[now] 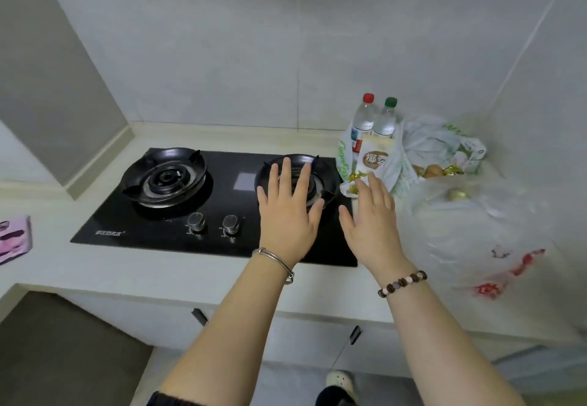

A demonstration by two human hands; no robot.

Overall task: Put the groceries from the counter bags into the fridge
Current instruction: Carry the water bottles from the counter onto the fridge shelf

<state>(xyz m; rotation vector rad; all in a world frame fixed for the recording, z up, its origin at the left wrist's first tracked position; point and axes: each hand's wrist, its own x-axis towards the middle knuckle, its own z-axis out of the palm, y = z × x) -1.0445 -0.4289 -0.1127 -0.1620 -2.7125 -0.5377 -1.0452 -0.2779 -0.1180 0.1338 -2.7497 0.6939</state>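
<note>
Head view, bench with groceries unpacked yet to start. Both hands reach fwd over the gas hob (222, 164), palms down, fingers straight and spread: each grip fully open, holding nothing. Left hand (287, 215) hovers above the right burner (328, 180); right hand (371, 224) lies beside it, toward the bench's right end, fingertips at the lower edge of the green-print bag (344, 158); contact can't be told. That bag stands near the back-right corner of the bench, just off the hob's right edge, and carries a red-capped bottle (363, 116), a green-capped bottle (386, 120) and, in front of them, a pale packet (374, 155). All three stand roughly upright, long axes vertical; packet leans slightly. Key relation: the packet is directly ahead of and just above the right fingertips, so the right hand is clearly nearer; the left would have to cross the burner. Likely next move: right grip closes on the packet or bag from the front. A second bag (438, 139) behind-right holds round brownish items, poss. eggs (433, 170); a clear bag (476, 240) w/ red print sits toward the front-right edge. Fridge not in view.
</note>
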